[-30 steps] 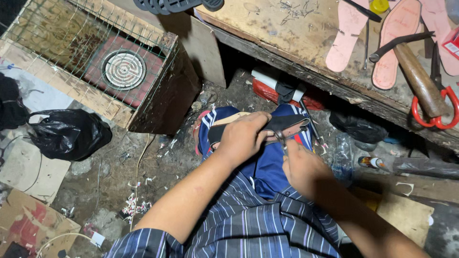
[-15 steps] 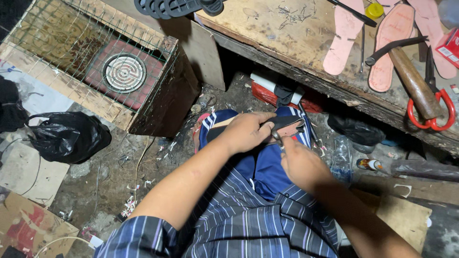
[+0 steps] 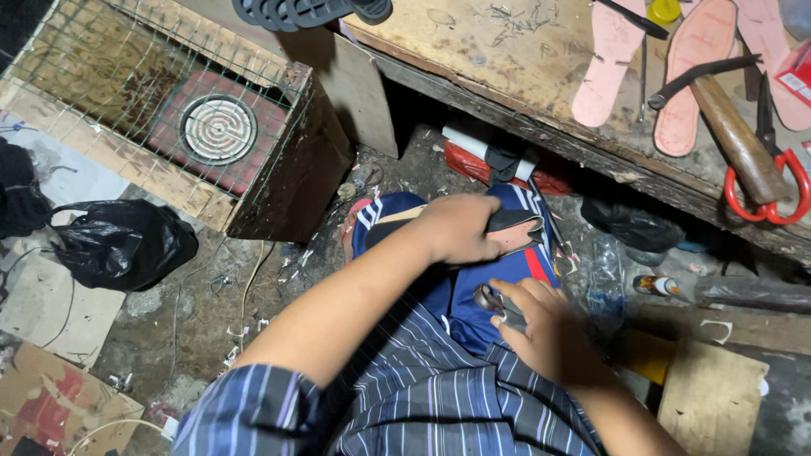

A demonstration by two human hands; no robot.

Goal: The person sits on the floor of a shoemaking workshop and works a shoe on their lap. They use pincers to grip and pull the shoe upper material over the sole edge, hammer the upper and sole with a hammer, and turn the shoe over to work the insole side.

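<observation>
My left hand (image 3: 456, 228) grips a flat shoe sole piece (image 3: 511, 230), dark on top with a pale underside, and holds it across my knees in blue shorts. Just below it, my right hand (image 3: 541, 325) is closed around a small metal tool (image 3: 494, 301) with a rounded handle end; its working end is hidden by my fingers. The two hands are a short distance apart. My striped shirt sleeves fill the bottom of the view.
A wooden workbench (image 3: 507, 51) at top right carries pink insoles (image 3: 604, 72), a hammer (image 3: 735, 139) and red-handled scissors (image 3: 773, 181). A wire-covered wooden box with a round heater coil (image 3: 218, 128) stands at left. A black plastic bag (image 3: 118, 241) and scraps lie on the dirty floor.
My right hand has pulled back from the sole toward my body, with the tool still in it. My left hand keeps the sole in place.
</observation>
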